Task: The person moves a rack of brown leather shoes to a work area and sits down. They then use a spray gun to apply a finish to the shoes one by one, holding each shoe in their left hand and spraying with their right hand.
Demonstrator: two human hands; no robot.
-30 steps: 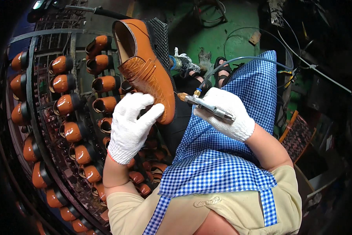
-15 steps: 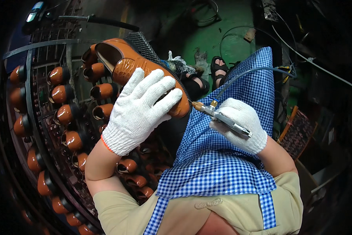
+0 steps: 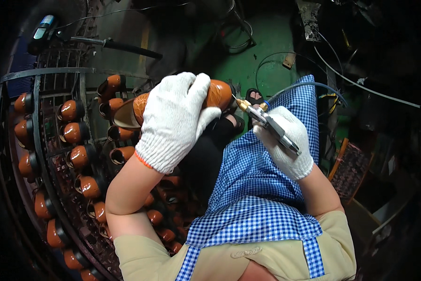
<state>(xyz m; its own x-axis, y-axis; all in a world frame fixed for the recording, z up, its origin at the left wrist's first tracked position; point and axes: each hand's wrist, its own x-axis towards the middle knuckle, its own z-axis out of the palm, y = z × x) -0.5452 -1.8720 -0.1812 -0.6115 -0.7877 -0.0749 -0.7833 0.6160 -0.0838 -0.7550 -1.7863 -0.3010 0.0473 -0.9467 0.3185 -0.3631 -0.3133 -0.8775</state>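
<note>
My left hand [image 3: 173,119], in a white knitted glove, is closed over the upper of a brown leather shoe [image 3: 218,95]. The shoe lies sideways, its toe to the right and its opening to the left; my hand hides most of its middle. In my gloved right hand [image 3: 287,140] is a small metal spray gun [image 3: 271,125], gripped by its body. Its brass nozzle points up and left, with the tip right beside the shoe's toe; I cannot tell if they touch. A blue hose [image 3: 304,84] runs from the gun toward the right.
At my left a metal rack [image 3: 38,126] carries rows of glossy brown shoes [image 3: 74,133]. A dark bar [image 3: 130,49] juts over the rack's far end. On the green floor [image 3: 276,42] lie hoses and a small block [image 3: 289,60]. A woven panel [image 3: 351,169] leans at the right.
The shoe has turned from a slant to nearly level, with its sole rolled away. My left hand has shifted right and up with it. The spray gun has followed the toe upward.
</note>
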